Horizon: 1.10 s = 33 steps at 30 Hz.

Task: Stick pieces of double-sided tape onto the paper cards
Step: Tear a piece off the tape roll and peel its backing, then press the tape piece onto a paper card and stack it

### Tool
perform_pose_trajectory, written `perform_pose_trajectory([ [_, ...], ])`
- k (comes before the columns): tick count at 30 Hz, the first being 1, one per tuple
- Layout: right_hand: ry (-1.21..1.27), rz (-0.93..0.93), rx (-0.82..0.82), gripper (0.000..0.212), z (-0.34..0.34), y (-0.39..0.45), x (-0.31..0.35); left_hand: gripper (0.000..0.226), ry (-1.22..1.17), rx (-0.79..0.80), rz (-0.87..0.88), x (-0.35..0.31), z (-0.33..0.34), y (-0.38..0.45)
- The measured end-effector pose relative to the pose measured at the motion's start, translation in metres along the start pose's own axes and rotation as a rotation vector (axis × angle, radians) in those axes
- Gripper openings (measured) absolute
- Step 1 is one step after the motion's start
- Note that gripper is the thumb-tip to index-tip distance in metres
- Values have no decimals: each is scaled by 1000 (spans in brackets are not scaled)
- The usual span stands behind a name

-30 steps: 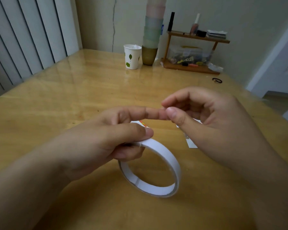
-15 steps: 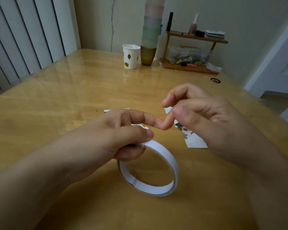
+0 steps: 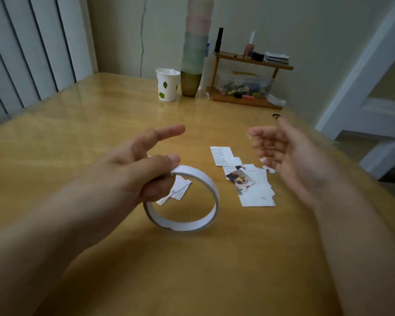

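A: What is the left hand point(image 3: 132, 176) doing?
B: It grips the tape roll point(image 3: 184, 199) by the rim, forefinger pointing free, above the counter point(image 3: 100, 124)

A: And the right hand point(image 3: 292, 160)?
B: Blurred, fingers spread loose, right of the roll; the paper cards point(image 3: 249, 181) lie between them, more behind the roll

- The right hand point(image 3: 292, 160), a second ago touching fingertips with the left hand point(image 3: 132, 169), is now pulled away to the right, fingers loose and blurred.
- The left hand's forefinger point(image 3: 167, 133) now points out straight, touching nothing.
- The paper cards point(image 3: 249, 179), earlier mostly hidden behind the right hand, now lie in plain view.
- The tape roll point(image 3: 185, 199) sits more tilted in the left grip.
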State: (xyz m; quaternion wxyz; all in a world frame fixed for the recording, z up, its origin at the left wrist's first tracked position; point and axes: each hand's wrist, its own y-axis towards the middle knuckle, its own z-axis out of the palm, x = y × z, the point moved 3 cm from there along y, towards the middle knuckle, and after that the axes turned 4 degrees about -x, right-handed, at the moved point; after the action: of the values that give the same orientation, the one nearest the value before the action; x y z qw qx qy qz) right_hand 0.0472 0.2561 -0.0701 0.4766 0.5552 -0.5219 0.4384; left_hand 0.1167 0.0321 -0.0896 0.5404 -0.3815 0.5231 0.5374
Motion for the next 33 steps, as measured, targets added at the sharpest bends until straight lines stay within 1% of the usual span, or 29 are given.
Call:
perform_pose_trajectory([
  [1, -218, 8, -97, 33, -6, 4, -5, 45, 28, -8, 23, 0, 1, 1],
  [2, -412, 20, -148, 30, -11, 6, -9, 41, 56, -19, 44, 1, 0, 1],
  [3, -562, 27, -161, 35, -13, 7, -13, 38, 76, -26, 61, 1, 0, 2],
  [4, -663, 28, -146, 46, -13, 8, -17, 36, 90, -33, 73, 1, 0, 2],
  [7, -809, 34, -64, 80, -5, 9, -28, 32, 104, -34, 83, 2, -1, 4],
  [9, -857, 62, -12, 92, 1, 9, -34, 31, 94, -32, 79, 3, -1, 4],
  [11, -870, 67, 16, 94, 4, 11, -39, 30, 89, -29, 77, 4, -1, 5],
  [15, -821, 48, 53, 92, 4, 11, -41, 30, 122, -47, 87, 5, -1, 5],
  [19, -779, -27, 48, 86, 6, 9, -39, 30, 174, -68, 121, 4, -1, 4],
  [21, -746, -104, 33, 82, 9, 6, -33, 28, 257, -101, 180, 0, -1, 3],
  [23, -636, -176, 30, 84, 13, 0, -22, 26, 393, -151, 260, -2, -2, 2],
  [24, -578, -198, 53, 87, 16, -4, -15, 31, 474, -183, 289, -2, -3, 1],
  [25, -535, -208, 102, 90, 20, -8, -10, 32, 563, -202, 308, -1, -3, 1],
  [27, -468, -197, 271, 97, 32, -19, -4, 28, 782, -195, 329, -1, -2, 1],
  [29, -408, -166, 457, 103, 46, -28, -7, 20, 986, -149, 309, 2, 0, 0],
  [30, -401, -147, 527, 106, 53, -32, -10, 20, 1046, -130, 277, 4, 2, 0],
  [33, -562, -182, 623, 111, 67, -38, -19, 24, 1140, -91, 180, 12, 2, -1],
])
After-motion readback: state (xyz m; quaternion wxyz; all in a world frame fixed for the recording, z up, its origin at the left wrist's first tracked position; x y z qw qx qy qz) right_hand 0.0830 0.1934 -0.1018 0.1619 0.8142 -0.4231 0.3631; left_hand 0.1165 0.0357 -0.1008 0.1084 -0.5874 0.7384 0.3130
